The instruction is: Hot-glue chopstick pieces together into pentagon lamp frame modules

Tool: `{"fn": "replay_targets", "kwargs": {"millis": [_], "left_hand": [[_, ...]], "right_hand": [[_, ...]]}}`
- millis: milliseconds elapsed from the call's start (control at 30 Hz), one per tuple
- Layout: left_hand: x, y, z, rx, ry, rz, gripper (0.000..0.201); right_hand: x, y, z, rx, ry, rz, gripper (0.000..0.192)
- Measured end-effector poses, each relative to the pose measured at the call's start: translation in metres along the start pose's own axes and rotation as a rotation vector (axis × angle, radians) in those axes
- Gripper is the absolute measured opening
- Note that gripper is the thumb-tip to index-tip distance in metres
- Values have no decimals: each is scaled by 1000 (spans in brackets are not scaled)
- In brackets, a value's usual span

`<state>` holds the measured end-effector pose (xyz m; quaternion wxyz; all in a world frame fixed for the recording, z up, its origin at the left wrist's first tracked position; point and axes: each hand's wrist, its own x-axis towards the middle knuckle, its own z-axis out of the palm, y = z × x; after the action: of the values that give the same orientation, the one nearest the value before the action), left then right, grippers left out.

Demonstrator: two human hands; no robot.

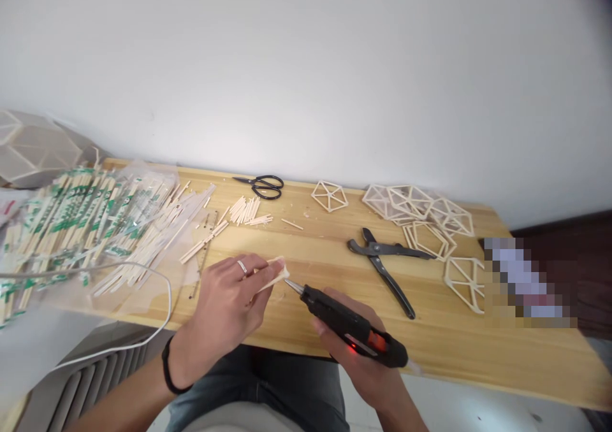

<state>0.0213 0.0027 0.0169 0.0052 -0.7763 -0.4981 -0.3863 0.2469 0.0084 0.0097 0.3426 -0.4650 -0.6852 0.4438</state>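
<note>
— Glue gun (354, 327): where is it?
— Near the table's (478, 349) front edge, the right hand (368, 362) wrapped around it, nozzle touching a wooden stick piece (275, 276) pinched in the left hand (229, 304).
— Farther back?
— Pliers (385, 263), then scissors (262, 185) and stick frames (421, 212) along the back edge; apparently wrapped chopsticks (76, 218) left.

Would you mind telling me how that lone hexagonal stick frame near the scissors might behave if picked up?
The stick frame is probably very light, being thin open sticks. Likely fragile at its joints. Lying flat, it should slide, not roll.
</note>
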Motion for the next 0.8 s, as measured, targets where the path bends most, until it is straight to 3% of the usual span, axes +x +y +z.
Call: {"fn": "replay_targets", "kwargs": {"millis": [800], "left_hand": [[0, -5, 0, 46, 16, 11, 26]], "right_hand": [[-13, 28, 12, 137, 125, 62, 27]]}}
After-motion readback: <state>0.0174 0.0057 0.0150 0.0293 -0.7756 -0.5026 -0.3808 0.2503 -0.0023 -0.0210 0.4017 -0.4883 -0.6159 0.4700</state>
